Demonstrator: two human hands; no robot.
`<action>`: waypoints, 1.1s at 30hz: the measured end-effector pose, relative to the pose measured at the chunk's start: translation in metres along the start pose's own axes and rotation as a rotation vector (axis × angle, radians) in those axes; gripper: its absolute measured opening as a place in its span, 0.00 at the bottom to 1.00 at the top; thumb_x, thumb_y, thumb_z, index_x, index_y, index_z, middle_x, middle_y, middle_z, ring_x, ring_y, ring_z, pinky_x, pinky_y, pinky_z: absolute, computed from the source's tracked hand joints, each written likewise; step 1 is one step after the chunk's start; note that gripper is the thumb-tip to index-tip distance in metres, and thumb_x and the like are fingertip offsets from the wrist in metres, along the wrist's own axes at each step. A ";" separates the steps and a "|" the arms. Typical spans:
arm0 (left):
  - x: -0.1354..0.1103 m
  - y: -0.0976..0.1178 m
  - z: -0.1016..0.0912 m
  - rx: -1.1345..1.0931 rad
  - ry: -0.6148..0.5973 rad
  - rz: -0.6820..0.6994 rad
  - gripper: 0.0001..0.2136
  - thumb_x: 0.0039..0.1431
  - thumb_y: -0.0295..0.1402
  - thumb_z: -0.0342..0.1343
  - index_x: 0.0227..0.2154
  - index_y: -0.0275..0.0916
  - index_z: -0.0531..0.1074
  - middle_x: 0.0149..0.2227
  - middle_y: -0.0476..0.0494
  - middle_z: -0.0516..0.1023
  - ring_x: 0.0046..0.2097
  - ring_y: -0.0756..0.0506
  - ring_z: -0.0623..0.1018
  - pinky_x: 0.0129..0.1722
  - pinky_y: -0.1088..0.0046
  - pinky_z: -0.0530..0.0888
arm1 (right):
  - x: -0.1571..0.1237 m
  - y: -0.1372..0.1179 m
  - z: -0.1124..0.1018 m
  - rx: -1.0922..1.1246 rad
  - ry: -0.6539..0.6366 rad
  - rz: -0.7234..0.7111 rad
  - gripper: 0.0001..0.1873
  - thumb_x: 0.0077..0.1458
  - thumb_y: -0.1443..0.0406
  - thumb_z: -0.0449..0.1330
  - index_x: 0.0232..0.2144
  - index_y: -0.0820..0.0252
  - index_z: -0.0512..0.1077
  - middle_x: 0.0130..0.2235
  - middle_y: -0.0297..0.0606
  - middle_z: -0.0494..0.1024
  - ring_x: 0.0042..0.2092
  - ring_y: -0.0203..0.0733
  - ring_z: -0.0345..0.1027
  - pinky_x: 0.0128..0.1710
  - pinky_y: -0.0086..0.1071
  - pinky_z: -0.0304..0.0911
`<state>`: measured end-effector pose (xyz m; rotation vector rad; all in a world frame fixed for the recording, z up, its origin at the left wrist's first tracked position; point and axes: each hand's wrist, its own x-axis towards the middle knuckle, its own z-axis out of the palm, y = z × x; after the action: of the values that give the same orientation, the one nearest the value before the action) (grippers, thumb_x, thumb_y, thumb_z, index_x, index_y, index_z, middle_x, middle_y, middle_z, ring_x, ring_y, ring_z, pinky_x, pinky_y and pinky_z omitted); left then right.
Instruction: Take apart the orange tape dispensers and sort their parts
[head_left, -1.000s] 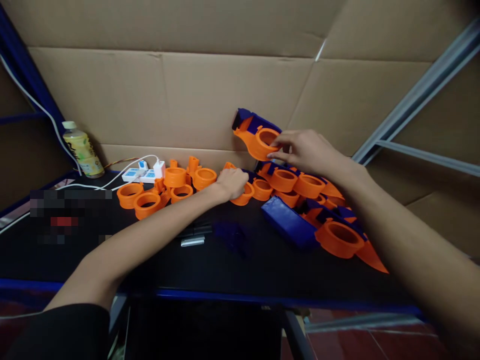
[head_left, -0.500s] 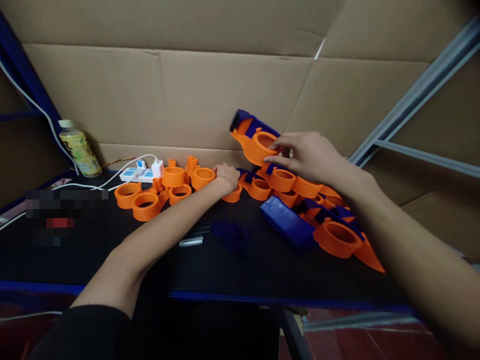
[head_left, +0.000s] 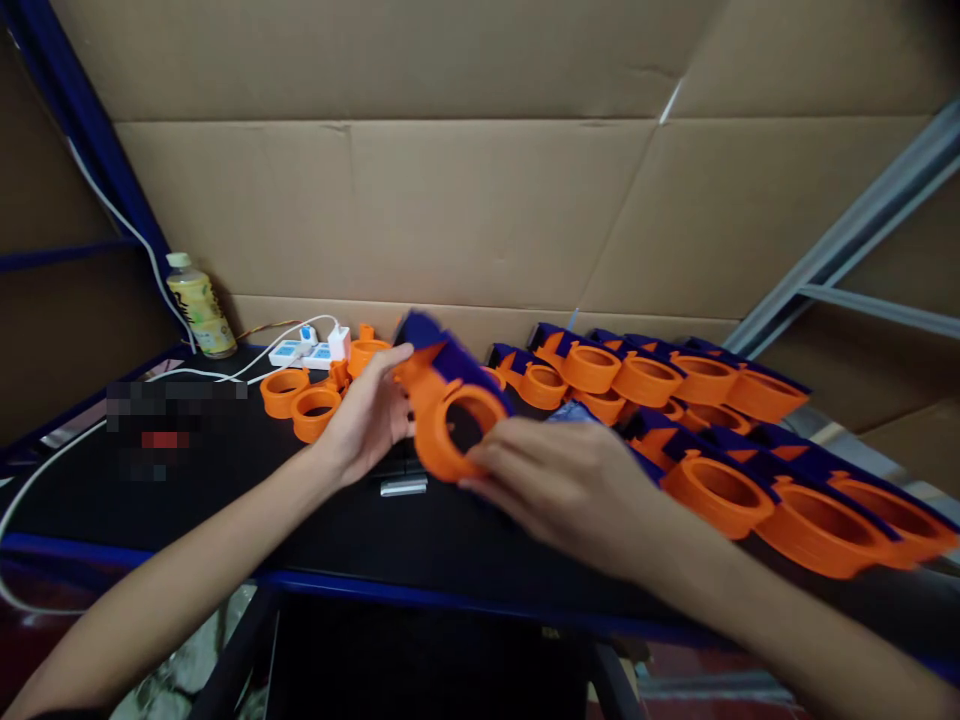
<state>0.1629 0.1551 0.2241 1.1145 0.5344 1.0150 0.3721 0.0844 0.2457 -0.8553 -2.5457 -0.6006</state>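
Observation:
An orange and dark blue tape dispenser (head_left: 435, 432) is raised over the middle of the black table, tilted, its ring toward the right. My right hand (head_left: 555, 480) is closed on the ring's right side. At the other end, my left hand (head_left: 375, 410) has its thumb at the blue part and its fingers partly behind the dispenser. Several like dispensers (head_left: 720, 490) lie in rows to the right of my hands. Orange ring pieces (head_left: 315, 412) without blue parts sit left of my left hand. Thin metal strips (head_left: 403, 487) lie below the held dispenser.
A white power strip (head_left: 300, 353) with plugs and cables and a yellow-labelled bottle (head_left: 201, 310) stand at the back left. Cardboard (head_left: 480, 210) walls the back. A blue edge (head_left: 375, 587) runs along the table's front. Grey metal bars (head_left: 825, 240) rise at the right.
My right hand has come down and left with a dispenser. My left hand has left the orange pieces at the back and is now on the dispenser. The camera view has shifted slightly.

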 end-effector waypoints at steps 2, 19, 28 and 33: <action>-0.018 -0.008 0.001 -0.128 0.065 -0.012 0.20 0.62 0.46 0.52 0.50 0.40 0.73 0.43 0.38 0.81 0.44 0.37 0.81 0.41 0.56 0.79 | 0.002 -0.024 0.003 0.048 -0.006 -0.074 0.11 0.65 0.61 0.56 0.34 0.58 0.75 0.33 0.37 0.77 0.32 0.35 0.71 0.29 0.30 0.60; -0.033 -0.055 0.013 -0.288 0.300 -0.025 0.16 0.56 0.37 0.63 0.46 0.38 0.73 0.42 0.41 0.81 0.40 0.40 0.82 0.37 0.61 0.83 | 0.015 -0.022 0.042 -0.077 -0.173 0.240 0.09 0.66 0.69 0.51 0.35 0.63 0.70 0.31 0.41 0.77 0.29 0.41 0.70 0.25 0.34 0.51; -0.030 -0.062 0.009 -0.263 0.226 -0.108 0.20 0.57 0.39 0.62 0.51 0.40 0.71 0.44 0.38 0.81 0.37 0.39 0.83 0.30 0.61 0.83 | 0.011 -0.008 0.037 0.182 -0.164 0.304 0.13 0.68 0.67 0.48 0.33 0.64 0.69 0.29 0.38 0.74 0.26 0.34 0.65 0.27 0.30 0.51; -0.035 -0.065 0.016 -0.286 0.229 -0.112 0.19 0.57 0.37 0.63 0.50 0.40 0.71 0.43 0.39 0.81 0.38 0.39 0.83 0.31 0.62 0.83 | 0.002 -0.006 0.038 0.214 -0.177 0.277 0.13 0.68 0.69 0.49 0.32 0.64 0.69 0.29 0.37 0.74 0.26 0.32 0.62 0.28 0.29 0.53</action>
<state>0.1846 0.1115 0.1662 0.7126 0.6062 1.0894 0.3586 0.0996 0.2134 -1.1977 -2.5202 -0.1709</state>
